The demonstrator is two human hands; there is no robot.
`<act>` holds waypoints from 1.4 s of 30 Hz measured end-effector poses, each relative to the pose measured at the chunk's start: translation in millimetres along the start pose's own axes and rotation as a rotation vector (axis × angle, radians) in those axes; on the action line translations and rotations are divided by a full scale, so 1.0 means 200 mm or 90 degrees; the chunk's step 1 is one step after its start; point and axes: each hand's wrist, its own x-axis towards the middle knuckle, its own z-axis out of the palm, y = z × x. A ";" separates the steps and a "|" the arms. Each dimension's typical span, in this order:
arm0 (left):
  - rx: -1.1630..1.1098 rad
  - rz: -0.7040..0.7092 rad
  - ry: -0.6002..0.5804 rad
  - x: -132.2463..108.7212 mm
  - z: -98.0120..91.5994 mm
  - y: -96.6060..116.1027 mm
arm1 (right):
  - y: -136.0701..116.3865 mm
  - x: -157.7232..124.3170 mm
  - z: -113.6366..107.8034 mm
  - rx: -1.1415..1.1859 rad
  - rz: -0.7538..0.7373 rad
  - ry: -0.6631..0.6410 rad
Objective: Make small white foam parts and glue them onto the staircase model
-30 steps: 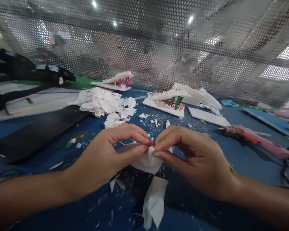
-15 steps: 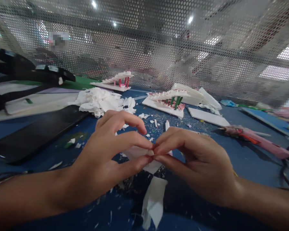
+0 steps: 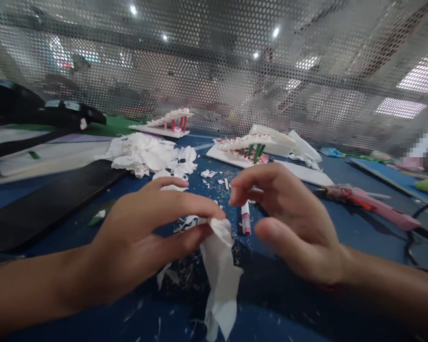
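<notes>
Between its thumb and index finger, my left hand pinches the top edge of a thin white strip of tissue-like paper, which hangs down toward the near side. My right hand is just to the right, thumb and fingers apart, with nothing between them. A white marker with a red tip lies on the blue table behind the gap between my hands. Beyond my left hand sits a heap of torn white paper pieces.
A dark flat slab lies at left. Two small stair models, one with red posts and one with green posts, stand near the perforated metal screen. A pink glue gun with a cable rests at right. Paper scraps dot the blue table.
Both hands were pinching the paper together. The right hand has let go, opened and moved slightly right, while the left still holds the paper. The marker has come into clearer view.
</notes>
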 end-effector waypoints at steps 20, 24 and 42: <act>-0.137 -0.057 0.037 0.04 -0.05 0.12 | -0.10 0.05 0.01 -0.066 0.043 -0.050; -0.094 -0.050 0.054 0.04 -0.05 0.11 | -0.10 0.06 0.00 -0.111 0.029 -0.040; -0.014 -0.047 -0.001 0.06 0.02 0.15 | -0.14 -0.01 0.06 -0.250 -0.049 0.067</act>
